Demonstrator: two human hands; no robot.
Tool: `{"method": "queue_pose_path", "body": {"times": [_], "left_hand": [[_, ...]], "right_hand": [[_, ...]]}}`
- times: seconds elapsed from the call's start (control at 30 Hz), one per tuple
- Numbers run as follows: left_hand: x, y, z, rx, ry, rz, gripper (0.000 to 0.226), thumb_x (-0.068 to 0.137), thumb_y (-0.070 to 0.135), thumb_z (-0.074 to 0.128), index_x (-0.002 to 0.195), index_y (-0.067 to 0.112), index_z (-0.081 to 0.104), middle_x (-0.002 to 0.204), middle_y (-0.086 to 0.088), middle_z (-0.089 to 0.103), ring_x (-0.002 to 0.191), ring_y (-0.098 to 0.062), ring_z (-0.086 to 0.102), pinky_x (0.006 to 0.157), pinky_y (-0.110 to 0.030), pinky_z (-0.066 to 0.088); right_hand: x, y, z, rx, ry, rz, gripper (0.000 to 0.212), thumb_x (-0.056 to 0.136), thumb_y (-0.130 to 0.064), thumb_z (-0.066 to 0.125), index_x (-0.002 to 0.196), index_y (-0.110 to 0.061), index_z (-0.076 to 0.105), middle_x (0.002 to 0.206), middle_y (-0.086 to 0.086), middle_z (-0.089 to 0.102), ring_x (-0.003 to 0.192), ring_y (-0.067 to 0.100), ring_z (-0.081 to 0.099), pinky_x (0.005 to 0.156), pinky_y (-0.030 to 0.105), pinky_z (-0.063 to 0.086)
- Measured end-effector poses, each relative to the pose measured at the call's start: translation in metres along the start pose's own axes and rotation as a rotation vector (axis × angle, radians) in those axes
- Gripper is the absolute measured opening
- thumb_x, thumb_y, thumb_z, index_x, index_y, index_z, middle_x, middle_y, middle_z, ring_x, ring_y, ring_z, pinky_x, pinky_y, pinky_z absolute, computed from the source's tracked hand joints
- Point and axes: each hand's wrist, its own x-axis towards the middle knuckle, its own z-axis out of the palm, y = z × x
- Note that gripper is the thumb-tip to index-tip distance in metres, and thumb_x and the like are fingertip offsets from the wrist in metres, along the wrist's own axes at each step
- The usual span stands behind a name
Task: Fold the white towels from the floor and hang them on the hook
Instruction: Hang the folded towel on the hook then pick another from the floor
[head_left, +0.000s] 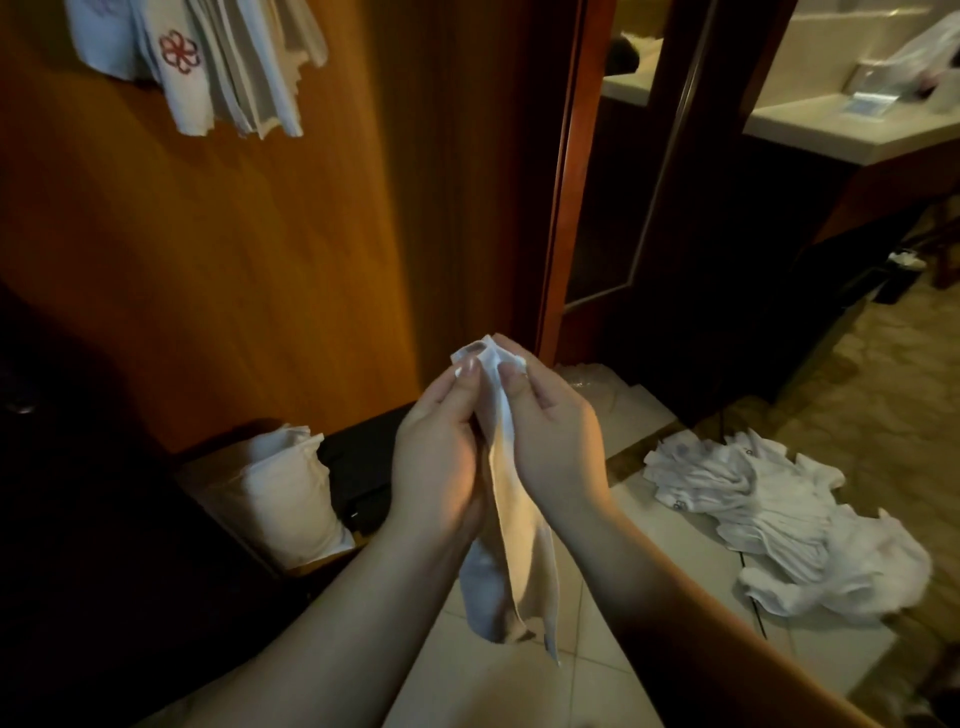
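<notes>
head view, both hands (483, 447) pinching white towel (511, 519), no legible writing

hands (488, 447): 2 | held towel (511, 530): 1 | floor pile (789, 525): 1 | hung bunch (208, 57): 1

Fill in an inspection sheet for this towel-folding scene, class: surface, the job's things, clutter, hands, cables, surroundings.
Surface: pale tiled floor, partly covered by towels.
Job's things: one white towel held up, hanging folded lengthwise; a heap of white towels on the floor to the right; finished towels hanging on the wooden panel at upper left, the hook itself hidden.
Clutter: a white pillow leaning low on the left.
Hands: left hand and right hand both pinch the held towel's top edge, close together.
Cables: nothing seen.
Surroundings: wooden panel; a pale countertop at upper right.
</notes>
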Motion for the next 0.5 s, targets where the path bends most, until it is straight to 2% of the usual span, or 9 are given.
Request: {"method": "queue_pose_path", "body": {"times": [0.13, 0.23, 0.33, 0.43, 0.5], "left_hand": [[0.003, -0.003, 0.006, 0.034, -0.049, 0.048, 0.043, 0.091, 0.039, 0.058, 0.131, 0.022, 0.064, 0.125, -0.003, 0.070, 0.119, -0.012, 0.065, 0.100, -0.034, 0.047], [0.006, -0.006, 0.014, 0.085, -0.050, 0.067, 0.040, 0.091, 0.044, 0.059, 0.127, 0.026, 0.067, 0.124, 0.003, 0.071, 0.119, -0.008, 0.064, 0.098, -0.031, 0.046], [0.008, -0.012, 0.032, 0.266, -0.021, 0.122, 0.032, 0.095, 0.057, 0.049, 0.111, 0.039, 0.069, 0.112, 0.021, 0.072, 0.113, 0.002, 0.064, 0.092, -0.019, 0.050], [0.008, -0.014, 0.044, 0.241, -0.051, 0.080, 0.040, 0.097, 0.054, 0.045, 0.115, 0.030, 0.070, 0.110, 0.007, 0.075, 0.108, -0.003, 0.068, 0.075, -0.009, 0.052], [0.005, -0.010, 0.052, 0.226, -0.116, 0.073, 0.053, 0.091, 0.057, 0.048, 0.128, 0.023, 0.066, 0.122, 0.002, 0.072, 0.115, -0.004, 0.065, 0.081, -0.013, 0.053]], "right_hand": [[0.000, 0.003, -0.006, -0.021, -0.057, -0.053, 0.039, 0.105, -0.047, 0.043, 0.144, -0.042, 0.044, 0.116, -0.057, 0.047, 0.123, -0.024, 0.045, 0.091, -0.005, 0.033], [0.003, 0.006, -0.017, -0.041, -0.137, -0.073, 0.041, 0.106, -0.045, 0.042, 0.145, -0.055, 0.033, 0.123, -0.059, 0.041, 0.128, -0.025, 0.038, 0.095, -0.006, 0.029], [0.012, 0.005, -0.034, -0.120, -0.264, -0.075, 0.063, 0.096, -0.039, 0.047, 0.144, -0.065, 0.015, 0.125, -0.064, 0.030, 0.130, -0.029, 0.028, 0.097, -0.006, 0.027], [0.018, 0.005, -0.057, -0.107, -0.258, -0.067, 0.069, 0.092, -0.034, 0.050, 0.140, -0.074, 0.021, 0.123, -0.060, 0.038, 0.126, -0.026, 0.036, 0.093, -0.006, 0.032], [0.020, 0.004, -0.071, -0.056, -0.199, -0.093, 0.062, 0.098, -0.027, 0.048, 0.135, -0.074, 0.030, 0.123, -0.057, 0.044, 0.124, -0.023, 0.043, 0.092, -0.005, 0.033]]}}
